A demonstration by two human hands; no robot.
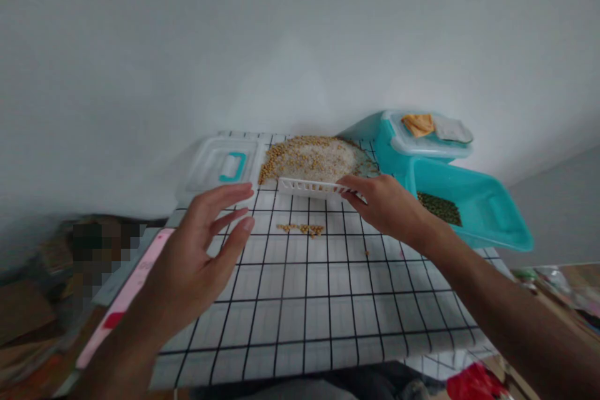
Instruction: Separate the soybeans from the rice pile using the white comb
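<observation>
1. White cloth (328, 300), checked in black, is spread beneath everything.
2. At its far edge a white basket (309, 186) heaped with grain (314, 159) is gripped by its near rim in the right hand (384, 203).
3. Left of the basket, clear of it, the left hand (197, 256) is held open with fingers spread.
4. Spilled beans (302, 229) are scattered between the hands.
</observation>
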